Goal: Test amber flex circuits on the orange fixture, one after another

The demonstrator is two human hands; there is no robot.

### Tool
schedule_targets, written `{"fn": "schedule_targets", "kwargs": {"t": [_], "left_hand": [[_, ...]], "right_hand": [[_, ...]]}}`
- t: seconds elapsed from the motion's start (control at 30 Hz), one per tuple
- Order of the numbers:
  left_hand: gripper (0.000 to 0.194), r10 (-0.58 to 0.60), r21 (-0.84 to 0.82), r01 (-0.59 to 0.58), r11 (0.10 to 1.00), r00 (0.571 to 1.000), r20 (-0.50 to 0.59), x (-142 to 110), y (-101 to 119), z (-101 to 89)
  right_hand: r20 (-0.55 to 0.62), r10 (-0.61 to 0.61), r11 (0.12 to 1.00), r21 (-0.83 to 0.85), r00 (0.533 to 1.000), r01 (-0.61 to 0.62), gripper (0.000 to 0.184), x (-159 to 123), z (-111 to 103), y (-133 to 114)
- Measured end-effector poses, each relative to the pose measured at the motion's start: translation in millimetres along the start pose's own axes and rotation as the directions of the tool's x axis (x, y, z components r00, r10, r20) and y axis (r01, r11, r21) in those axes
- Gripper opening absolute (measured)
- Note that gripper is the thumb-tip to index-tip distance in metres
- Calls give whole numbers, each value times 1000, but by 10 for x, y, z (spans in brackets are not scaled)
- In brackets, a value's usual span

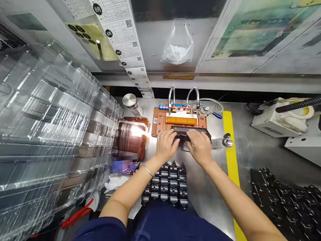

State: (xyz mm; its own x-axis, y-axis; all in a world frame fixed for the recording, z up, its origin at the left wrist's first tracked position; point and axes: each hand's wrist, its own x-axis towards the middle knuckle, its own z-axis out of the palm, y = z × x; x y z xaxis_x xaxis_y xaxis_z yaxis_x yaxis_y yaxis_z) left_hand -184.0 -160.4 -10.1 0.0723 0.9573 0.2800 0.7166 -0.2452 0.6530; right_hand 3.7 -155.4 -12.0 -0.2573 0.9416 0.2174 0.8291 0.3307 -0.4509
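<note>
In front of the fixture, a long black plastic part (206, 132) lies between my two hands. My left hand (166, 145) grips its left side, fingertips over the top edge. My right hand (200, 146) holds it near the middle and right in the same way. Just behind the part is a fixture with a copper-brown base plate (157, 126) and a yellow-orange strip (181, 120) along its front. Two bent metal hoses (193, 90) rise over it. Below my hands sit rows of similar black parts (166, 184). My hands partly hide the held part.
Tall stacks of clear plastic trays (50, 127) fill the left. A metal-lidded jar (132, 104) and brown film-wrapped stack (131, 138) stand beside them. Yellow tape (232, 166) crosses the bench on the right, near a white machine (274, 119) and more black parts (293, 206).
</note>
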Motion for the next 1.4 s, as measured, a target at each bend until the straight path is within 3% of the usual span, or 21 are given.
{"fn": "schedule_targets", "kwargs": {"t": [0.07, 0.17, 0.27, 0.33, 0.4, 0.47, 0.53, 0.6, 0.73, 0.83, 0.93, 1.0, 1.07, 1.17, 1.3, 1.37, 1.4], "left_hand": [[26, 95, 145, -105, 984, 992, 78, 11, -46, 104], [21, 149, 297, -200, 934, 971, 187, 123, -211, 230], [20, 192, 346, -269, 899, 951, 243, 312, -368, 310], [23, 203, 348, -282, 894, 948, 244, 438, -443, 357], [26, 207, 339, -284, 897, 947, 246, 528, -500, 410], [27, 212, 331, -289, 898, 945, 250, 563, -544, 464], [29, 211, 329, -286, 900, 946, 244, 555, -573, 510], [29, 204, 320, -274, 907, 950, 235, 534, -585, 537], [29, 149, 247, -215, 945, 954, 259, 533, -563, 505], [30, 56, 183, -108, 977, 961, 272, 571, -523, 421], [43, -178, 218, 142, 966, 971, 157, 634, -458, 343], [54, -409, 224, 382, 896, 908, 86, 672, -390, 308], [57, -557, 184, 535, 824, 824, 101, 664, -304, 276], [54, -561, 86, 555, 827, 810, 167, 464, -162, 191], [57, -489, 1, 499, 867, 849, 202, -182, 5, -38], [52, -358, -53, 369, 928, 921, 152, -546, 85, -193], [47, -240, -78, 247, 966, 967, 90, -705, 128, -275]], "right_hand": [[33, -86, 993, -80, 996, 88, 36, 152, 212, -70], [44, -152, 981, -115, 987, 156, 35, 167, 436, -48], [28, -199, 978, -64, 980, 201, 31, 210, 387, 192], [6, -117, 990, -79, 993, 118, 32, 338, 226, 441], [-13, 61, 980, -187, 998, -63, 35, 511, 37, 711], [17, 247, 912, -341, 969, -227, 40, 678, -125, 955], [87, 373, 845, -444, 924, -299, 41, 817, -235, 1144], [150, 424, 825, -471, 893, -313, 37, 933, -305, 1278], [156, 436, 838, -430, 886, -337, 34, 1111, -408, 1410], [89, 452, 841, -374, 888, -391, 37, 1122, -402, 1346], [18, 488, 872, -32, 872, -488, 44, 966, -212, 1092], [54, 486, 849, 209, 873, -485, 49, 792, -9, 858], [96, 461, 816, 345, 882, -464, 53, 582, 173, 631], [101, 452, 755, 486, 886, -440, 63, 198, 263, 375], [98, 456, 698, 576, 884, -424, 66, -396, 21, 168], [110, 400, 707, 595, 910, -383, 53, -631, -169, 82], [114, 361, 723, 592, 926, -355, 47, -713, -261, 36]]}}
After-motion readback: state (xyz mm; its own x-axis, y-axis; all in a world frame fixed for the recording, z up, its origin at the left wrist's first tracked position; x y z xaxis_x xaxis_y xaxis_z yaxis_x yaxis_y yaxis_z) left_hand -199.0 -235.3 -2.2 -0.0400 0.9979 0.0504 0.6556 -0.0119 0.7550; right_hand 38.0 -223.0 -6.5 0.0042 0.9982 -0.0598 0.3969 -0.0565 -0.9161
